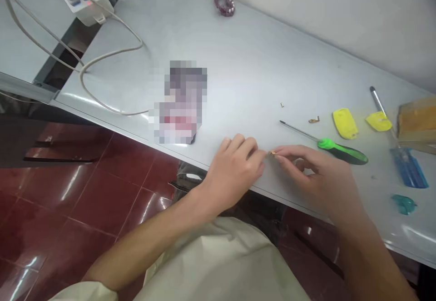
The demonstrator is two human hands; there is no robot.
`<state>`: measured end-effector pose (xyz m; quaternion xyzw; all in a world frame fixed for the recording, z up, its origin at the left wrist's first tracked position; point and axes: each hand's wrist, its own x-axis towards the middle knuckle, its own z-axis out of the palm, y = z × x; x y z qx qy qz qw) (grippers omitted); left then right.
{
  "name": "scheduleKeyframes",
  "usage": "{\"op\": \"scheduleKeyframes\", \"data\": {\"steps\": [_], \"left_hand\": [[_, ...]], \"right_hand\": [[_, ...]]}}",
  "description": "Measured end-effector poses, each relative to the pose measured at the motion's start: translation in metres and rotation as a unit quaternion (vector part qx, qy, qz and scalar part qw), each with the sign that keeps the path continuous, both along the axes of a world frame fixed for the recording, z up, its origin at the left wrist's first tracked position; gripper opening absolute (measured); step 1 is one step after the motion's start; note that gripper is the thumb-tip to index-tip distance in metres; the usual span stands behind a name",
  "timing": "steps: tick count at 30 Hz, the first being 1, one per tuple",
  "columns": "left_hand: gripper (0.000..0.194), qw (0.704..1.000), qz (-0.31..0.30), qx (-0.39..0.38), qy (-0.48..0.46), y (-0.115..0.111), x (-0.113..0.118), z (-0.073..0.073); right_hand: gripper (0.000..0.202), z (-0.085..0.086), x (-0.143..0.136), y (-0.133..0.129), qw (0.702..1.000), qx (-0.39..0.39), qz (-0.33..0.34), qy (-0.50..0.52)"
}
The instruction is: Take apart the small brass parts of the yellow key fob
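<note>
Near the table's front edge, a small gold-coloured metal part (273,153) sits between my two hands. My right hand (316,173) pinches it between thumb and forefinger. My left hand (235,167) is closed, its thumb and forefinger meeting the part from the other side; most of the part is hidden by fingertips. Beyond my right hand lies a screwdriver (344,152) with a green and black handle, its shaft pointing left. A small brass-coloured connector piece (314,120) and a tiny brass-coloured cylinder (282,105) lie behind it on the white table (252,73).
To the right are two yellow plastic pieces (345,123) (379,122), a blue-handled screwdriver (409,168), a teal piece (404,204) and a brownish block (417,121). A pixelated object (184,101), a pale cable (112,54) and a beaded bracelet (224,2) lie leftward.
</note>
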<state>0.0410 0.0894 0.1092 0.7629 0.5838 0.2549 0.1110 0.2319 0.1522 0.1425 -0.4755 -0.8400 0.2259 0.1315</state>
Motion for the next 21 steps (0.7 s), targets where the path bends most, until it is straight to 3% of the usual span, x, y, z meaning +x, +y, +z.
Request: {"op": "scheduleKeyframes", "data": {"steps": [6,15,21], "left_hand": [[0.039,0.99,-0.068,0.074,0.095,-0.012,-0.004,-0.004],[0.049,0.985,-0.082,0.028,0.147,-0.012,-0.002,0.0],[0.047,0.988,-0.08,0.02,0.128,-0.013,-0.002,-0.001]], "right_hand": [[0.014,0.0,0.001,0.01,0.998,0.05,0.038,-0.02],[0.01,0.003,-0.002,0.025,0.99,0.074,0.109,-0.047],[0.016,0.008,-0.002,0.038,0.989,0.021,0.128,-0.07]]}}
